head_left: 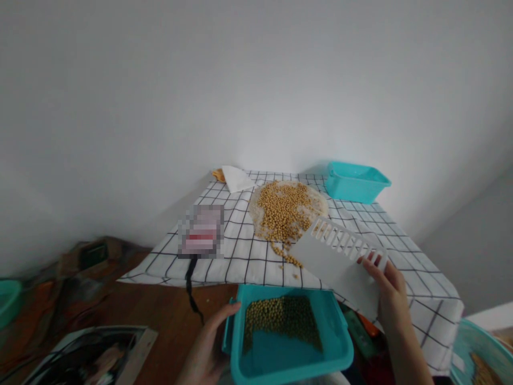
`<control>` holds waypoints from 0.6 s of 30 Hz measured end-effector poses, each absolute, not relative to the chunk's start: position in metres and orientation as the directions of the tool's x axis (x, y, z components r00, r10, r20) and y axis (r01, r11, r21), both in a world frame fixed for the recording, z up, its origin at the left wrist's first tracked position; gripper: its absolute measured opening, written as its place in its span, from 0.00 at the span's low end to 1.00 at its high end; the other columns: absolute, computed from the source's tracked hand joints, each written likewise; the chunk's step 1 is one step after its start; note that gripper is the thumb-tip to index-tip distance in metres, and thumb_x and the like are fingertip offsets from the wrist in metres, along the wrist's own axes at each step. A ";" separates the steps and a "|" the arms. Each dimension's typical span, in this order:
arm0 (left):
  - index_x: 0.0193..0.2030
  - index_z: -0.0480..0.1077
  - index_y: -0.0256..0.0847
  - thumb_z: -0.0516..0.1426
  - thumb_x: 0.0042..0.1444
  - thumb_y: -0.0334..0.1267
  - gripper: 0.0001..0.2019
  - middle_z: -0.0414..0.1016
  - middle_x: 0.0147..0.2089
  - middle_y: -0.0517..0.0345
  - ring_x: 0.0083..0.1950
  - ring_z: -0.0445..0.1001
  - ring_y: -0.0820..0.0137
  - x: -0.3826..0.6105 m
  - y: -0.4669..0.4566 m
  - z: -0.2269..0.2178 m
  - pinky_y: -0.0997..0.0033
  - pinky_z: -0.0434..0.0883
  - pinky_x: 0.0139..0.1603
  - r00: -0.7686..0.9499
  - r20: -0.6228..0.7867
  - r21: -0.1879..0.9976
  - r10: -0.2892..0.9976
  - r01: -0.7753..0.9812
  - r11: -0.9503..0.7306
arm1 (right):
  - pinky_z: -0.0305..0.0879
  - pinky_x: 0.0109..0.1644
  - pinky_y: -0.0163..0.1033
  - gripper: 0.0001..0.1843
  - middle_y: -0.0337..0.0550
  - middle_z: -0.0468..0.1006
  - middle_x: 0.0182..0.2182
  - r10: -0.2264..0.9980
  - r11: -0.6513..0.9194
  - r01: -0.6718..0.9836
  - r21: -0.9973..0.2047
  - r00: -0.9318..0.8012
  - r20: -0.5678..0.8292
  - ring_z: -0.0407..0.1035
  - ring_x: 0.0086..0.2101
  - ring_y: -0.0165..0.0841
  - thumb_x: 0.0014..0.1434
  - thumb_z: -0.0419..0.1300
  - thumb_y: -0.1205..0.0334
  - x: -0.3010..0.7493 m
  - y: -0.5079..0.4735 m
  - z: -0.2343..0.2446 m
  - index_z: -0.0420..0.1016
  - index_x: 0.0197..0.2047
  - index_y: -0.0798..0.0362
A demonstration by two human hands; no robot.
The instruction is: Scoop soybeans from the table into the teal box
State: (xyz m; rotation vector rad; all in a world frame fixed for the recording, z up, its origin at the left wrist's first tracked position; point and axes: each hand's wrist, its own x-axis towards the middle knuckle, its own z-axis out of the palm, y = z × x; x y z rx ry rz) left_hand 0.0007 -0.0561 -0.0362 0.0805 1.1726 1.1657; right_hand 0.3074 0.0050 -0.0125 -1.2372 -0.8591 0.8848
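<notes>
My left hand [210, 339] grips the left side of a teal plastic bin [276, 361], its thumb on the rim. The bin is at the table's front edge, and olive-coloured beans [284, 315] lie in its far part. My right hand [390, 289] is closed on the right end of a white slotted plastic board [340, 259]. The board is tilted over the table's front right, its left corner beside a pile of yellow soybeans [286, 208]. That pile lies on a pale round sheet [320, 202], with some beans trailing towards the front edge.
A second teal bin [352, 187] stands at the back right of the checked tablecloth [240, 235]. A white cloth or paper [236, 179] lies at the back left. A pixelated item [202, 232] with a black strap [192, 286] is at the left. A tub [481, 347] is at lower right.
</notes>
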 end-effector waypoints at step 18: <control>0.25 0.80 0.36 0.65 0.43 0.33 0.03 0.85 0.23 0.54 0.21 0.79 0.64 0.006 -0.055 -0.023 0.69 0.77 0.25 -0.007 -0.690 0.506 0.723 -0.719 0.476 | 0.57 0.30 0.35 0.13 0.38 0.73 0.27 0.935 0.123 -0.011 -0.992 0.337 0.112 0.64 0.28 0.33 0.49 0.67 0.51 0.305 0.011 -0.011 0.77 0.32 0.51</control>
